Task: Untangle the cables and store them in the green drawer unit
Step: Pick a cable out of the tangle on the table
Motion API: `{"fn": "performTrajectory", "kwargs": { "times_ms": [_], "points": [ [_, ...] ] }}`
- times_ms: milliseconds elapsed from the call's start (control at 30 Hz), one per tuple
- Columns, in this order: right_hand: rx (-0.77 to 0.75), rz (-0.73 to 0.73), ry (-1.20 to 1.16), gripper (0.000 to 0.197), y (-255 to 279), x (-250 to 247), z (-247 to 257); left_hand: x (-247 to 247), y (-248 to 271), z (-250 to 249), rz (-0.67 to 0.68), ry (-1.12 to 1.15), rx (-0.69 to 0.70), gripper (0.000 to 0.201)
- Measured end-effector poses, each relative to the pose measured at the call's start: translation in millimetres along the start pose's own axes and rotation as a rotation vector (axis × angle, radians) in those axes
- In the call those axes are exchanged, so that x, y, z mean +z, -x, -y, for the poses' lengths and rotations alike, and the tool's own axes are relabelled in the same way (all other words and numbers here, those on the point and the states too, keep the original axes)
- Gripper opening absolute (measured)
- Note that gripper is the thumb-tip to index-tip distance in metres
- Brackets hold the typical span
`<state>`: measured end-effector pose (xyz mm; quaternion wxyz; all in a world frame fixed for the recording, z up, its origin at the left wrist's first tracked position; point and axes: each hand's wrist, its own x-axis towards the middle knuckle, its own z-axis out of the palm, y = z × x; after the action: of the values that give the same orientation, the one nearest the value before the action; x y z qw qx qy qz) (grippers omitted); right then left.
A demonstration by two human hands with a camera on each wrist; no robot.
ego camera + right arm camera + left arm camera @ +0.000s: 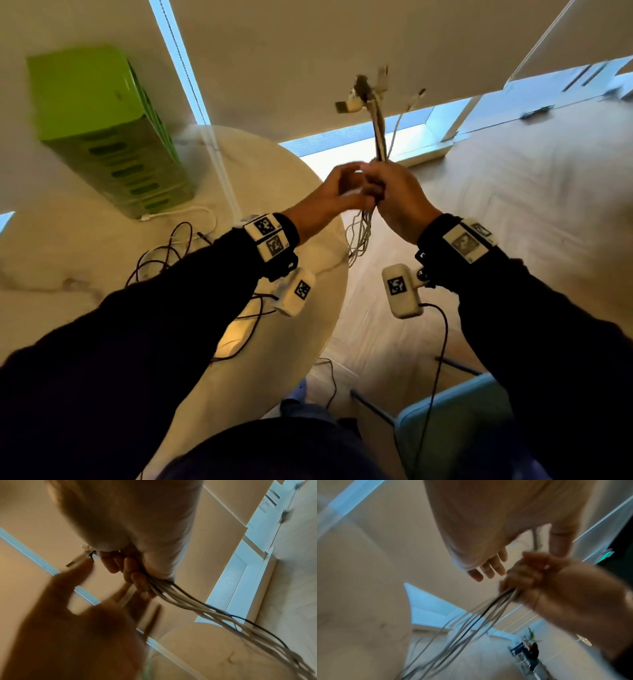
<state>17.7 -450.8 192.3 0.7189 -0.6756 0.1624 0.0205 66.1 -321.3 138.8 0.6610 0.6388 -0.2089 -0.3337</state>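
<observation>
I stand in an office-like room: round pale marble-look bench [301, 192], light wood floor [513, 178], roller-blinded windows [308, 51] at twelve o'clock.

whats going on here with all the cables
A person stands at a round table, sorting cables. The right hand grips a bundle of white cables upright, plug ends on top and loose lengths hanging below. The left hand is right beside it, fingers spread at the bundle. Dark cables lie loose on the table, and the green drawer unit stands at its far side, drawers shut.
</observation>
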Motion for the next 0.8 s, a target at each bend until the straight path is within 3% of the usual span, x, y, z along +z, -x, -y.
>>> {"fn": "performTrajectory", "kwargs": {
  "times_ms": [67,133,233,300,367,467,567,600,667,800],
  "points": [
    [0.055,0.006,-0.132,0.026,5.7,4.8,10.6,9.8,5.8,33.4,0.146,-0.276,-0.107,0.087],
    [0.129,0.039,-0.171,0.032,12.6,9.5,17.6,18.5,0.2,46.5,0.211,-0.467,-0.141,0.057],
    [0.139,0.129,-0.115,0.036,26.4,8.7,26.6,21.6,-29.3,43.6,0.051,-0.544,-0.092,0.019],
    [0.023,0.173,-0.031,0.036,32.5,4.0,36.2,22.7,-47.2,44.9,-0.134,-0.601,-0.105,0.022],
    [-0.11,0.14,0.087,0.031,31.0,-4.7,47.6,36.5,-55.7,48.2,-0.194,-0.527,-0.176,0.034],
    [-0.221,-0.012,0.232,0.018,16.5,-27.3,63.3,85.5,-45.7,56.0,0.074,-0.346,-0.281,0.039],
    [-0.209,-0.134,0.436,0.021,-0.4,-53.5,66.6,108.6,-28.4,71.5,0.379,-0.47,-0.191,0.023],
    [-0.188,-0.143,0.487,0.023,-4.2,-60.7,63.2,101.8,-26.7,78.5,0.406,-0.506,-0.155,0.036],
    [-0.131,-0.104,0.52,0.024,-5.9,-67.2,54.0,78.1,-24.3,77.4,0.345,-0.493,-0.158,0.067],
    [-0.037,0.094,0.704,0.027,10.7,-54.4,31.1,33.1,-7.3,16.7,0.032,0.007,-0.016,0.055]
  ]
}}
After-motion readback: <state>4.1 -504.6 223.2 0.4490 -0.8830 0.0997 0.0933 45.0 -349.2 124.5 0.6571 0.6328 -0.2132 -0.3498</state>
